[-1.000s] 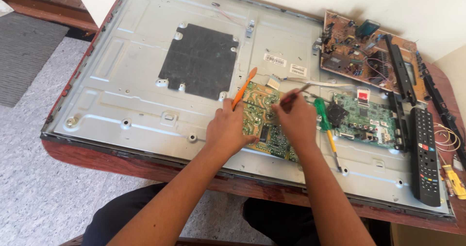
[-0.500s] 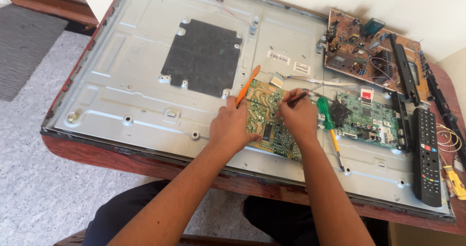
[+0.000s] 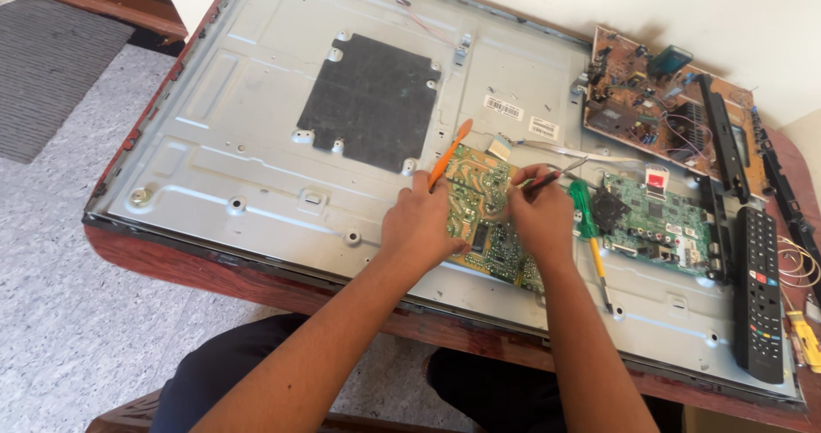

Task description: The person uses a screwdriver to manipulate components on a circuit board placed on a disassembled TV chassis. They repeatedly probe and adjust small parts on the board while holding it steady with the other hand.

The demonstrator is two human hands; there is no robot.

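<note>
Hands are working over a yellow-green circuit board (image 3: 483,215) lying on the grey metal back panel (image 3: 256,142) of a flat screen. Left hand (image 3: 421,225) is gripping an orange pry tool (image 3: 450,153), its tip pointing away; right hand (image 3: 540,215) is pinching a thin dark probe (image 3: 556,175). Just beside it, a green-handled screwdriver (image 3: 586,228) is lying, with a green board (image 3: 658,219) and a black remote (image 3: 759,292) farther right.

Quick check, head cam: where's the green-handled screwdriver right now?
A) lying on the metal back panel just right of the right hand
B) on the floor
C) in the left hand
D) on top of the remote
A: the green-handled screwdriver lies loose on the metal back panel, just right of the right hand; the left hand holds an orange tool instead.
</note>
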